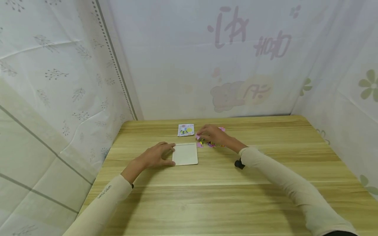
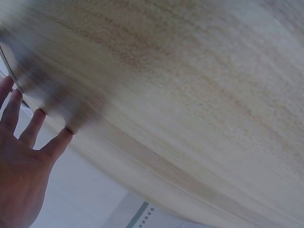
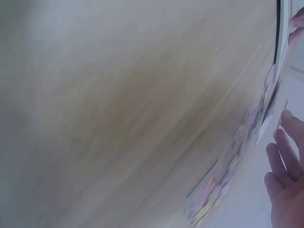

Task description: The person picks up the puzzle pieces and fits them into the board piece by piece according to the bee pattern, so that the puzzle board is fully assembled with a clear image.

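A white square puzzle tray (image 1: 185, 154) lies on the table with its inside bare. At its left edge rests my left hand (image 1: 156, 155), thumb by the near corner and fingertips by the far one; the left wrist view shows those fingers (image 2: 33, 126) spread and fairly straight. My right hand (image 1: 214, 134) pinches a small pink puzzle piece (image 1: 197, 134) between thumb and fingers, raised over the area beyond the tray. Seen edge-on in the right wrist view, the piece is a thin sliver. Under that hand lie several pink, yellow and black puzzle pieces (image 1: 211, 144), partly hidden.
A square picture card (image 1: 185, 130) with a bee on it lies beyond the tray. More pink puzzle pieces (image 1: 221, 129) show past the right hand. The wooden table (image 1: 189, 200) ends at a patterned curtain (image 1: 177, 65) at the back and sides.
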A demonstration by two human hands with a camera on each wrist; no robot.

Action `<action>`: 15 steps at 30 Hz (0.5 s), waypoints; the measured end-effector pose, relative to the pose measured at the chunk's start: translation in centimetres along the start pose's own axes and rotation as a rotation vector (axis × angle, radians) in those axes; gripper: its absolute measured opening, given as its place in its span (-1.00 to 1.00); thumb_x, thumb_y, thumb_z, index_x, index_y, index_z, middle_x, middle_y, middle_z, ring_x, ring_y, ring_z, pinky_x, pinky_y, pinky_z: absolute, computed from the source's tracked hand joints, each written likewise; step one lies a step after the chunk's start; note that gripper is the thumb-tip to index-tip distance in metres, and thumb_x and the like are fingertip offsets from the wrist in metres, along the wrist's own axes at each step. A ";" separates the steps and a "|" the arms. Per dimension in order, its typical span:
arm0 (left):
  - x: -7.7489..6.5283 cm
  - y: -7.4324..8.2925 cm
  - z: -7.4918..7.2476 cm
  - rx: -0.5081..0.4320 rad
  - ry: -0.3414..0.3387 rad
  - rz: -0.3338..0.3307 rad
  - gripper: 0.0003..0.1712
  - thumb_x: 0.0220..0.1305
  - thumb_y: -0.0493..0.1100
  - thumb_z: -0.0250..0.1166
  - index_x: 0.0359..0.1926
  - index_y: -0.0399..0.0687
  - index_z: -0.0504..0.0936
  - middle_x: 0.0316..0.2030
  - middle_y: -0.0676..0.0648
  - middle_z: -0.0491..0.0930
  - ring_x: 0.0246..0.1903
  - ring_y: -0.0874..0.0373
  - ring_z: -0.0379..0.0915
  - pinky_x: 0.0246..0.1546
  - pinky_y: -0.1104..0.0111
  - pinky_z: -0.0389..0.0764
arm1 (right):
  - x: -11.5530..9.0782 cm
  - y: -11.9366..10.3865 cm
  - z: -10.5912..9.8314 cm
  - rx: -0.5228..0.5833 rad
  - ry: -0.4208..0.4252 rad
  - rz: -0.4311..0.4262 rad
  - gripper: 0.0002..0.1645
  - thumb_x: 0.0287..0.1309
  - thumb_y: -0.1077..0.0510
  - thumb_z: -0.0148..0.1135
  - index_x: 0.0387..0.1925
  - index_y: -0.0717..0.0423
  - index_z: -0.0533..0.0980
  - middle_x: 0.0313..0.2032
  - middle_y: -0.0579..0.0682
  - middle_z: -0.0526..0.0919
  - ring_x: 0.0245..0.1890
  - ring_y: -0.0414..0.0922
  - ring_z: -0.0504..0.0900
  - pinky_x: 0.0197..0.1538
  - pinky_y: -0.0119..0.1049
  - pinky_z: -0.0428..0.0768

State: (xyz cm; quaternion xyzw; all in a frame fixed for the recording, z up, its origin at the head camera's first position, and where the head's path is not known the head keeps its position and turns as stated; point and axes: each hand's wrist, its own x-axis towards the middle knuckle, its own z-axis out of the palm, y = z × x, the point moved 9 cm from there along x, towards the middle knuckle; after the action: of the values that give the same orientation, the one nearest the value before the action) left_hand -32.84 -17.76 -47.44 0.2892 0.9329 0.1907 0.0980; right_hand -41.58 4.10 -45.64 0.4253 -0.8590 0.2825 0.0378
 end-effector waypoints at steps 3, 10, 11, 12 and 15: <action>0.1 -0.1 0.0 0.004 -0.001 -0.004 -0.09 0.24 0.37 0.41 0.46 0.01 0.47 0.45 -0.09 0.41 0.50 -0.21 0.15 0.35 -0.26 0.34 | 0.2 -0.8 0.6 0.002 -0.019 0.007 -0.76 0.30 0.22 0.42 -0.03 0.20 0.75 -0.06 0.06 0.76 -0.03 -0.02 0.68 -0.03 -0.17 0.69; 0.1 -0.1 0.0 -0.006 -0.004 -0.004 -0.12 0.25 0.36 0.41 0.43 0.00 0.50 0.46 -0.10 0.39 0.50 -0.23 0.15 0.34 -0.28 0.34 | 0.7 -3.1 2.0 0.016 -0.074 -0.029 -0.74 0.32 0.23 0.40 0.01 0.22 0.74 -0.02 0.11 0.75 -0.01 0.02 0.66 0.02 -0.12 0.67; 0.1 -0.1 0.0 -0.006 -0.002 -0.003 -0.12 0.25 0.36 0.41 0.43 -0.01 0.49 0.46 -0.10 0.40 0.50 -0.23 0.15 0.35 -0.28 0.34 | 0.8 -3.4 2.2 0.014 -0.081 -0.040 -0.74 0.33 0.22 0.39 0.01 0.22 0.74 -0.02 0.10 0.75 0.01 0.01 0.66 0.05 -0.13 0.66; 0.1 0.0 -0.1 -0.007 -0.001 -0.002 -0.11 0.25 0.35 0.41 0.44 -0.01 0.48 0.45 -0.10 0.41 0.50 -0.23 0.15 0.35 -0.28 0.33 | 0.9 -3.7 2.4 0.009 -0.088 -0.050 -0.75 0.34 0.22 0.39 0.01 0.21 0.74 -0.02 0.09 0.75 0.01 0.00 0.66 0.06 -0.14 0.66; 0.1 0.0 -0.1 -0.008 0.003 0.001 -0.10 0.26 0.35 0.41 0.46 -0.02 0.46 0.43 -0.11 0.43 0.49 -0.23 0.16 0.35 -0.28 0.34 | 1.2 -4.2 3.2 -0.002 -0.122 -0.058 -0.75 0.38 0.19 0.36 0.01 0.17 0.74 -0.02 0.03 0.75 0.02 -0.05 0.66 0.10 -0.20 0.64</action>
State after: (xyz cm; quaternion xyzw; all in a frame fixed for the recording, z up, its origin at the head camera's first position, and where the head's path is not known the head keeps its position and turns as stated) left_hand -32.92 -17.75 -47.36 0.2890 0.9322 0.1947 0.0977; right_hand -38.59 -0.39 -46.03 0.4666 -0.8472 0.2541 -0.0060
